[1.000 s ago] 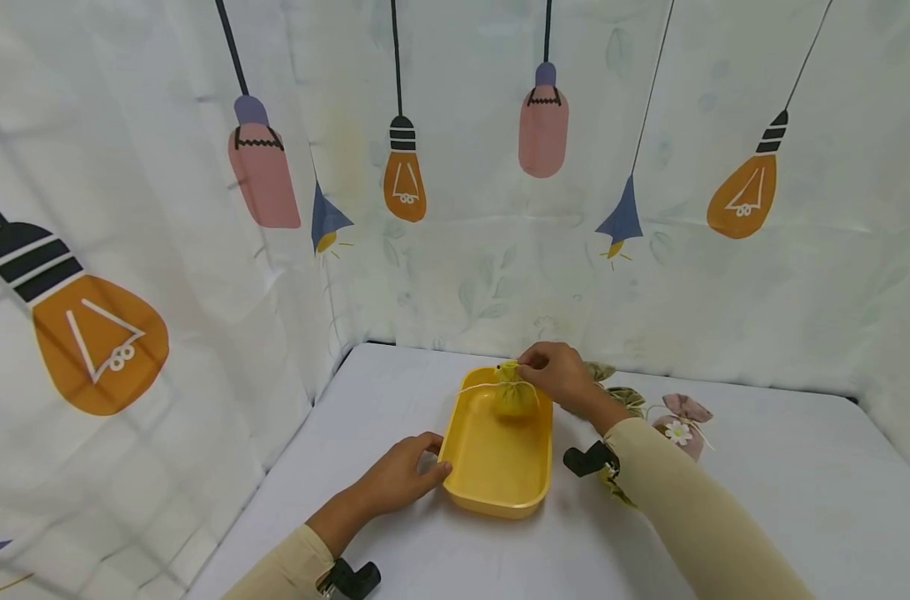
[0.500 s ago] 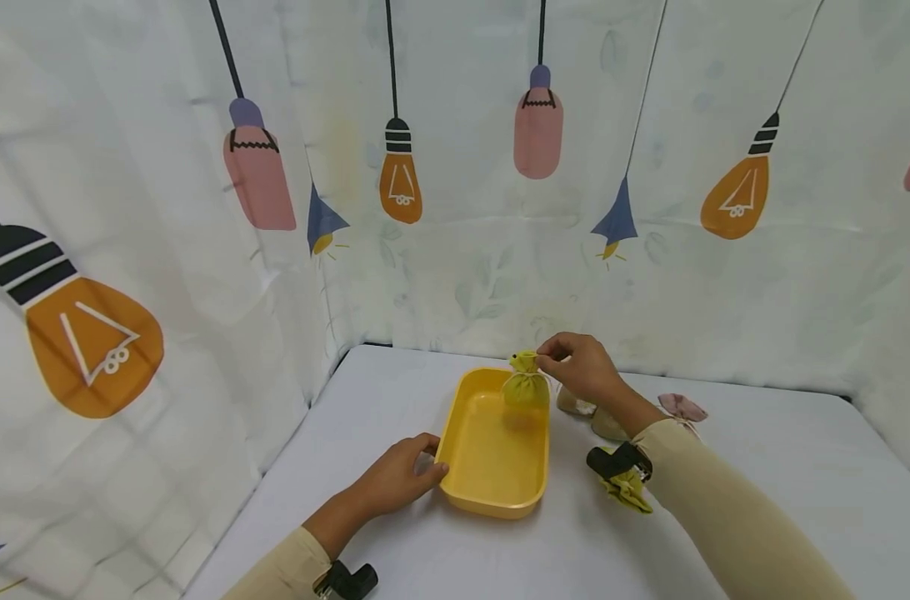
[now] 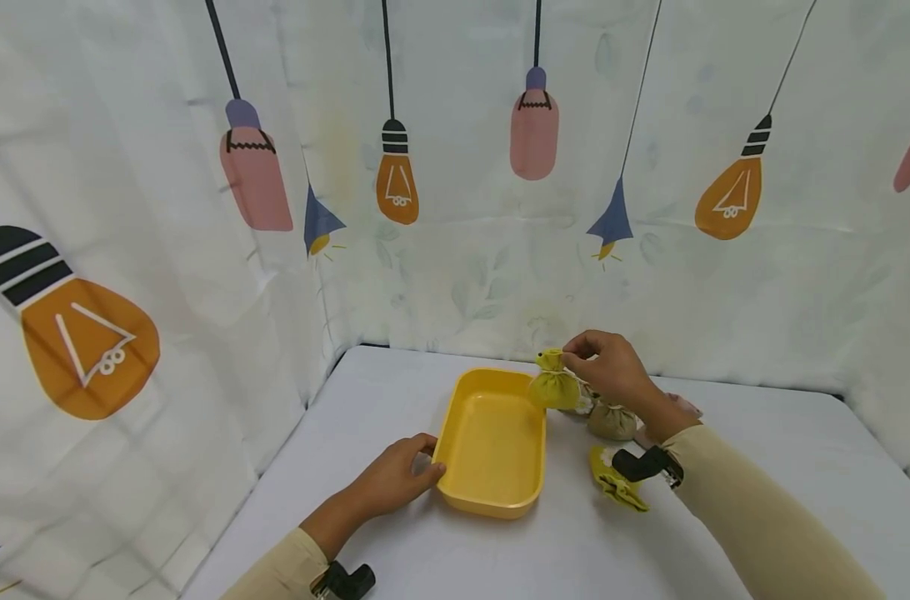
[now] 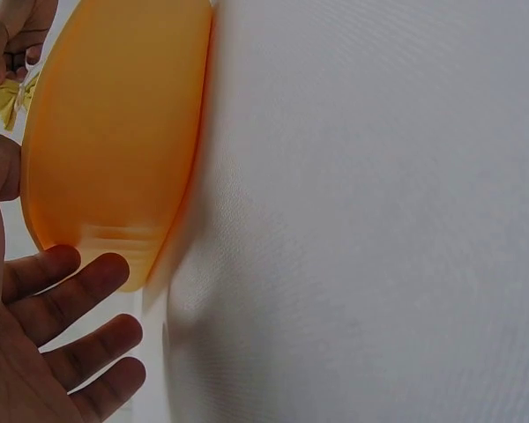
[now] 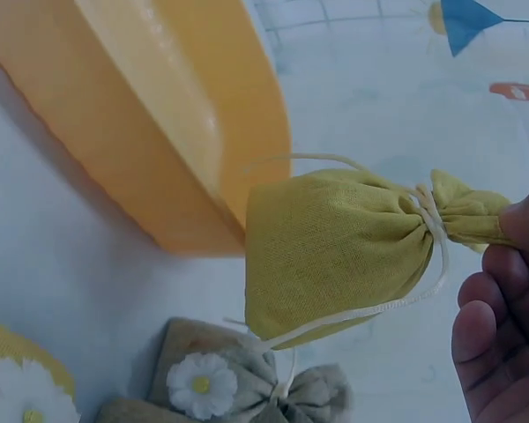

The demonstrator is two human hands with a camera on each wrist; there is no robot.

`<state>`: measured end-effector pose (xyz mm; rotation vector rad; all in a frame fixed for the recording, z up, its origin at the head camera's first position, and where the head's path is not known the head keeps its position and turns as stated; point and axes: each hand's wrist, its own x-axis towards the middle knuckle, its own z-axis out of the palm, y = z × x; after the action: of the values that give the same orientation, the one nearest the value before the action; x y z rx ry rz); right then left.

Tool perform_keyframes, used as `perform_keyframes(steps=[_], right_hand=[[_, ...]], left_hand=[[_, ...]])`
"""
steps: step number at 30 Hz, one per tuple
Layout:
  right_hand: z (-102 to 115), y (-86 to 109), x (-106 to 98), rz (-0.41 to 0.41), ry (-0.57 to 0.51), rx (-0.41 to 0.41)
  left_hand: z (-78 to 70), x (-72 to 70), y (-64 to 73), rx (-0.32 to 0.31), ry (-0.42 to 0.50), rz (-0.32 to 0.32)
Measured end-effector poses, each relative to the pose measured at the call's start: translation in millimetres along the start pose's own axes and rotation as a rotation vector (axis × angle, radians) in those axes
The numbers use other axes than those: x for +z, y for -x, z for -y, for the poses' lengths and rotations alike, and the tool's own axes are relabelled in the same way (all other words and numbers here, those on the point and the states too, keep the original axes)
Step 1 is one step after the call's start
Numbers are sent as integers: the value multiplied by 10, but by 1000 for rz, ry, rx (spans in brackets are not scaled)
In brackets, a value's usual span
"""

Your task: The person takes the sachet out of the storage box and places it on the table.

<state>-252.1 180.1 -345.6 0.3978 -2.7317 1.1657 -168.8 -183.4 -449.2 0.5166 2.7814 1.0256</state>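
Note:
In the head view my right hand (image 3: 611, 367) pinches the gathered neck of a yellow-green drawstring pouch (image 5: 335, 251). The pouch hangs at the right far edge of a yellow plastic tray (image 3: 492, 504). My left hand (image 3: 395, 475) holds the tray's left rim, its thumb at the rim and fingers by the outer wall. The left wrist view shows the remaining fingers (image 4: 101, 352) spread off the wall. Below the right hand lie a brown pouch (image 3: 612, 422) and another partly hidden behind the held one. A second yellow-green pouch (image 3: 618, 479) with a white flower lies nearer.
A pink pouch (image 3: 683, 404) is mostly covered by the right forearm. White cloth covers the table (image 3: 762, 467). A patterned curtain (image 3: 455, 275) hangs behind and to the left. Black camera mounts (image 3: 646, 464) sit on both wrists.
My right hand has carried the yellow-green pouch rightward, from over the tray's far end to its right edge. The left hand stays on the rim. The head view has shifted slightly.

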Motion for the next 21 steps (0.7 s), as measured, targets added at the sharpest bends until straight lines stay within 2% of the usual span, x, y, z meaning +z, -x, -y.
perform_keyframes(steps=[21], right_hand=[[-220,155,-231,-4,47,69]], left_hand=[[2,0,2,-25,-15,1]])
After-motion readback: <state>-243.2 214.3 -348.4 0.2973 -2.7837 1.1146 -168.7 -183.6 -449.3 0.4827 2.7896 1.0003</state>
